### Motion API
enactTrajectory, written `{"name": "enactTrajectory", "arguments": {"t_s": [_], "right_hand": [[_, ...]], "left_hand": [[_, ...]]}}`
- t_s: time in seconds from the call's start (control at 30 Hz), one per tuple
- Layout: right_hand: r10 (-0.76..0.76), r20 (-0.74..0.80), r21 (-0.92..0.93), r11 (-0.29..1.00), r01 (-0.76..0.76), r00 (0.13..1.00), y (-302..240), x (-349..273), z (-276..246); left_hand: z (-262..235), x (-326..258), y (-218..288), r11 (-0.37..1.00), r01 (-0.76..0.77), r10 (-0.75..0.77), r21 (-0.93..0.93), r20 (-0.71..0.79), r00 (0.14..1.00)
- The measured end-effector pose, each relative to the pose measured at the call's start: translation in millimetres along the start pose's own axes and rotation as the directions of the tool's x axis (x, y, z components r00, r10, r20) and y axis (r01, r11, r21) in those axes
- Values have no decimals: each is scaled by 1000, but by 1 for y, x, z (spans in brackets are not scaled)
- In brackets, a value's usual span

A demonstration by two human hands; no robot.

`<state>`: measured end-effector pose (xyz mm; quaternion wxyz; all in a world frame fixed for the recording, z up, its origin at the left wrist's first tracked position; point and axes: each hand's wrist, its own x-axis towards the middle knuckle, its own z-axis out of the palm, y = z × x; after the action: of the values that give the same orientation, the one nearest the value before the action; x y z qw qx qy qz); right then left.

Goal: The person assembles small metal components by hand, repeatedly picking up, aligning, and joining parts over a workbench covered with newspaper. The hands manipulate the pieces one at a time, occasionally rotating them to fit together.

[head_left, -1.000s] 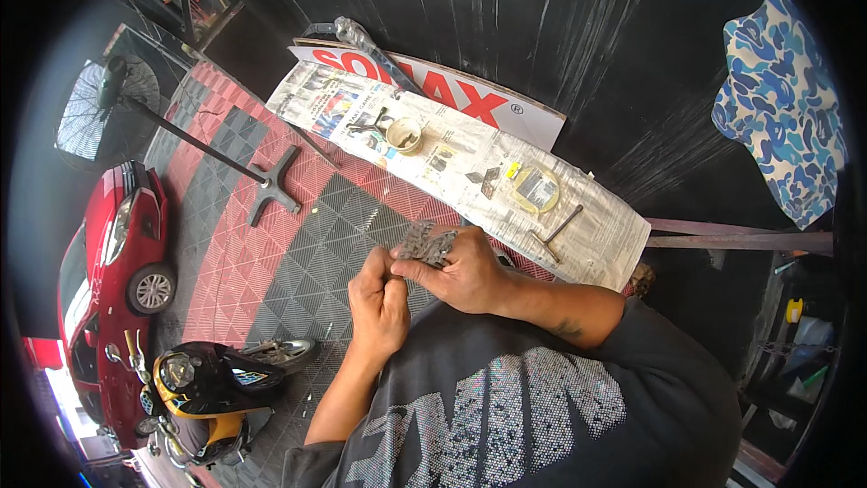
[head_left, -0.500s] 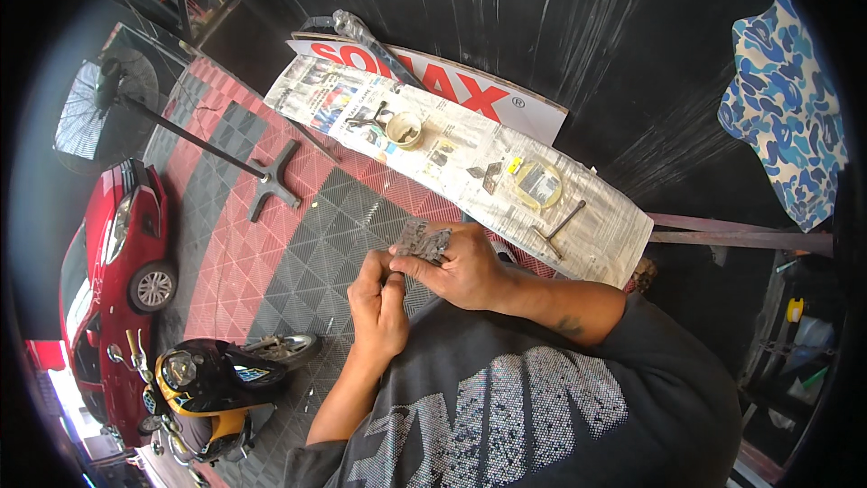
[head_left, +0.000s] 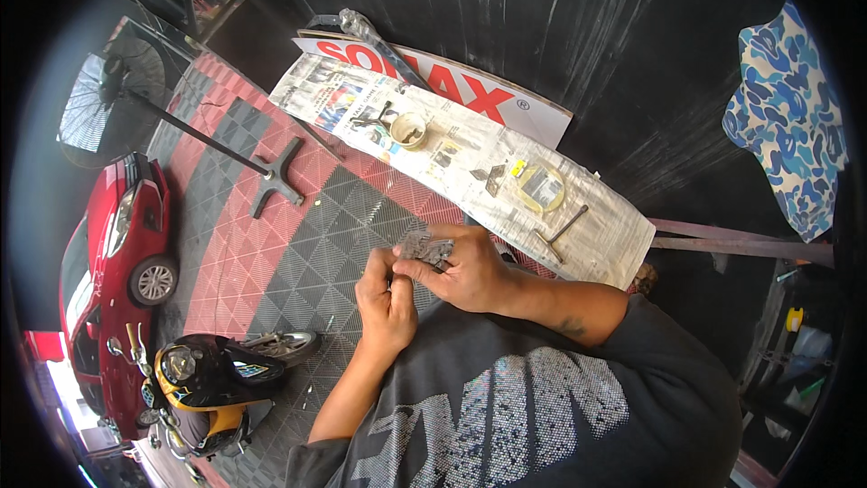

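In front of my chest, above the checkered floor, my right hand grips a small grey, rough-looking metal part between thumb and fingers. Its exact kind is not clear. Close against its lower left side is my left hand, with fingers curled and thumb pressed in. Whatever the left fingers pinch is hidden. Beyond the hands stands a narrow bench covered with newspaper. On it are an open round tin with dark bits inside, a round yellowish container and a T-shaped metal tool.
A dark tool lies beside the tin. Behind the bench leans a white and red sign. Leftward stand a pedestal fan, a red car and a black and yellow motorbike. Patterned blue cloth hangs at right.
The view has shifted slightly. Both hands keep nearly the same grip, with the left one a little closer to the right.
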<state>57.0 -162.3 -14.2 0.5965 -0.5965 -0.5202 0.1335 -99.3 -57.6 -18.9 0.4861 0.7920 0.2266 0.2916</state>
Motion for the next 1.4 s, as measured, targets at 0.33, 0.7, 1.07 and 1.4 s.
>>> {"name": "enactTrajectory", "arguments": {"t_s": [0.33,0.7,1.07,1.4], "right_hand": [[-56,-24,45,997,57,998,-1,-2,4],[3,-26,53,999,-2,1000,-1,2,4],[-61,-43,92,994,65,997,0,5,19],[-79,16,37,996,79,997,-4,2,19]], "left_hand": [[13,0,-2,997,-78,76,-13,-139,987],[-13,2,4,996,-38,32,75,82,996],[-17,-3,-1,992,-94,95,81,-7,995],[-12,-7,-8,986,-126,139,108,-129,982]]}}
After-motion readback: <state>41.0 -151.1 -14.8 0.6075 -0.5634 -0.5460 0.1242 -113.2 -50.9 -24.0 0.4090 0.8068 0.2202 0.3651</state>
